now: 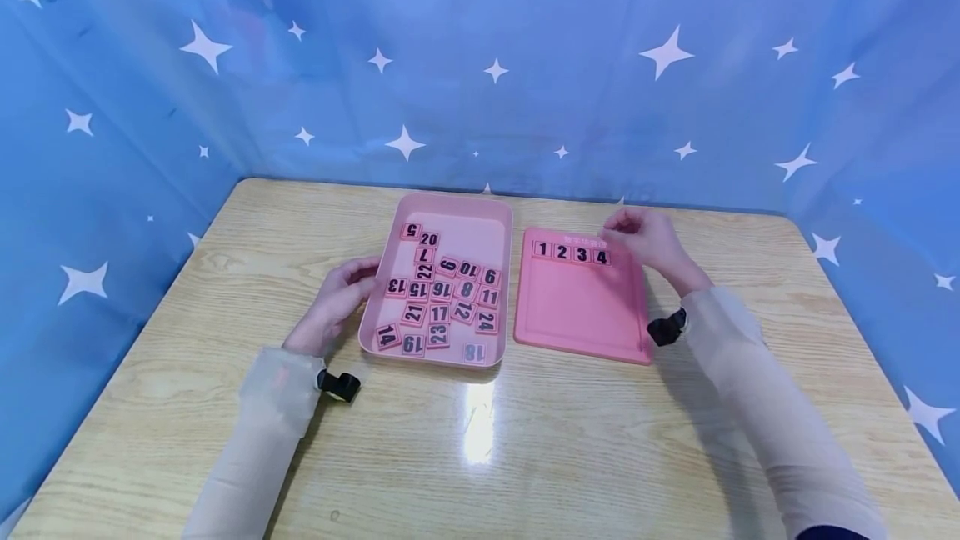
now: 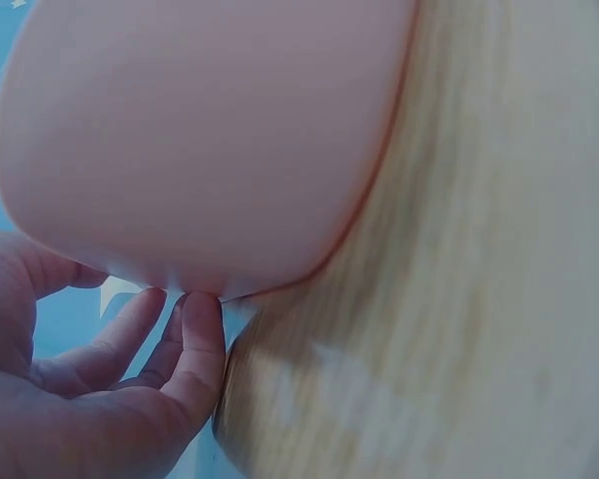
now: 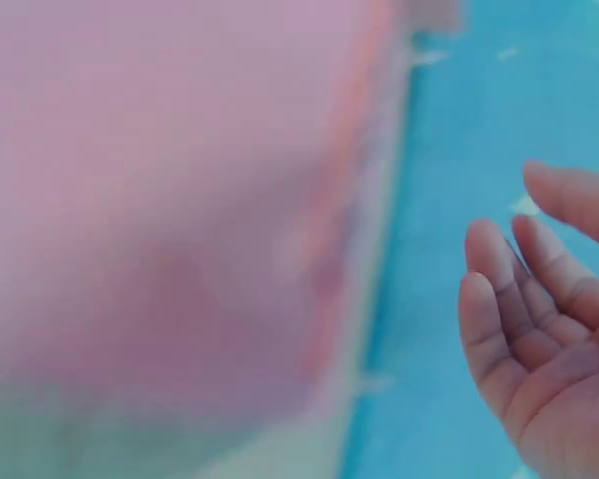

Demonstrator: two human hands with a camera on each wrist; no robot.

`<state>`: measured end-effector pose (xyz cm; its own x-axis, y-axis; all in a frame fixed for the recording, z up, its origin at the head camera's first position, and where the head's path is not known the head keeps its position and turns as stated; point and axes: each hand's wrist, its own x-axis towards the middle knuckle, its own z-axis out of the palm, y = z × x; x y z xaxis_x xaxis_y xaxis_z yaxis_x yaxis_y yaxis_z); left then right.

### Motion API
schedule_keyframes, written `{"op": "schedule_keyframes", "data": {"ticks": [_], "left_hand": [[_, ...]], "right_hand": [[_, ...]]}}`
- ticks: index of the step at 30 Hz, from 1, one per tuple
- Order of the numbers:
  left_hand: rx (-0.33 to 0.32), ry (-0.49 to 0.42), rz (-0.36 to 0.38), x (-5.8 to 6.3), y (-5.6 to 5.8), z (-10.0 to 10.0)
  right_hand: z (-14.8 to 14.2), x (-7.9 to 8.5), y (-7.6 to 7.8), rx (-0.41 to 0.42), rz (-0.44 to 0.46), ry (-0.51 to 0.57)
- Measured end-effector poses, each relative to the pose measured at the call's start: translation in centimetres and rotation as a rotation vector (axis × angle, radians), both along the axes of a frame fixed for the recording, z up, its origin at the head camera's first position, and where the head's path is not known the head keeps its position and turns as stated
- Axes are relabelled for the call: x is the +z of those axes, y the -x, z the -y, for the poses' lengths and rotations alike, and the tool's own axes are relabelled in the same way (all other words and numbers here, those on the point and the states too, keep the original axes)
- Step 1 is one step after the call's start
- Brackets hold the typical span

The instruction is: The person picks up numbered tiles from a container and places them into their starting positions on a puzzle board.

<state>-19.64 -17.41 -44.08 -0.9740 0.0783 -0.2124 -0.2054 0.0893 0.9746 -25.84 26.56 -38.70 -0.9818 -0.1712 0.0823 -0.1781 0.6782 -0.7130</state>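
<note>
A pink tray [image 1: 455, 208] holds several loose pink tiles with black numbers, among them a 5 tile [image 1: 411, 231] and an 18 tile [image 1: 475, 352]. My left hand [image 1: 333, 300] is at the tray's left side, its bent fingertips [image 2: 202, 317] against the outer wall. To the right lies a square pink board [image 1: 581, 311] with tiles 1, 2, 3 and 4 in a row along its top, the 4 tile [image 1: 602, 257] rightmost. Over the board's upper right corner hovers my right hand [image 1: 651, 242], fingers loosely bent; the right wrist view shows nothing between them.
Both the tray and board lie on a light wood table [image 1: 420, 457]. A blue curtain [image 1: 480, 32] with white stars stands behind the table's back edge and along both sides. Tiles in the tray face various ways, some overlapping. A bright reflection shows below the tray.
</note>
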Motion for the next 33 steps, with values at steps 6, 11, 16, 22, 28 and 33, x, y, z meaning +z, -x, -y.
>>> {"op": "schedule_keyframes", "data": {"ticks": [6, 11, 16, 22, 28, 33], "left_hand": [[0.006, 0.002, -0.004, 0.1, 0.0, 0.0], [0.005, -0.001, -0.004, 0.0, 0.1, 0.1], [0.006, -0.003, -0.018, -0.2, 0.1, 0.1], [0.004, -0.007, -0.025, -0.3, 0.2, 0.2], [0.005, -0.003, -0.027, -0.4, 0.1, 0.1], [0.006, -0.004, -0.033, -0.3, 0.2, 0.1]], "right_hand": [[6.9, 3.6, 1.0, 0.097, 0.054, 0.156], [13.3, 4.2, 2.1, 0.227, 0.048, 0.262], [18.3, 3.4, 3.2, 0.239, 0.143, 0.305], [22.0, 1.3, 4.2, 0.198, 0.246, 0.268], [24.0, -1.1, 4.8, 0.167, 0.352, 0.319], [25.1, -2.7, 5.2, 0.165, 0.339, 0.288]]}}
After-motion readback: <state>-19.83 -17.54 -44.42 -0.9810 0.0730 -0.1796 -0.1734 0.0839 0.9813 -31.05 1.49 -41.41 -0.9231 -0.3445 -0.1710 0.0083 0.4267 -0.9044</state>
